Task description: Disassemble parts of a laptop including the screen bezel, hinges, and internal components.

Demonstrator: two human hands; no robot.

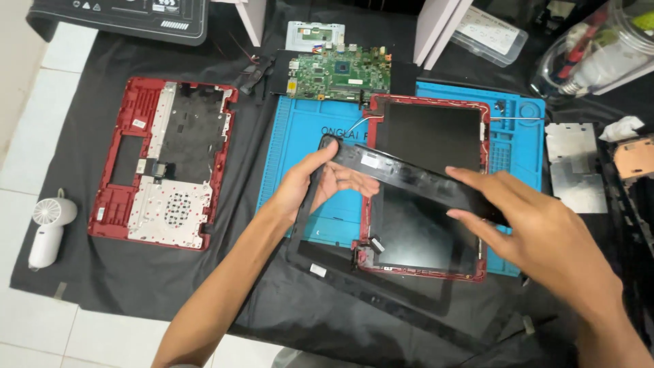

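holding a thin black screen bezel point(409, 178) tilted above the red laptop lid point(426, 187), both hands grip its upper bar. the left hand point(320, 185) pinches the bar's rounded corner, thumb on top and fingers curled beneath; the right hand point(538, 228) presses spread fingers along the bar's other end. the bezel is a glossy, hollow rectangular frame with small white stickers, its lower edge resting on the black cloth point(136, 272) just below the lid. the lid's dark panel lies on a blue mat point(300, 136). left of the lid sits a red keyboard shell point(167, 163); above it, a green circuit board point(340, 73).
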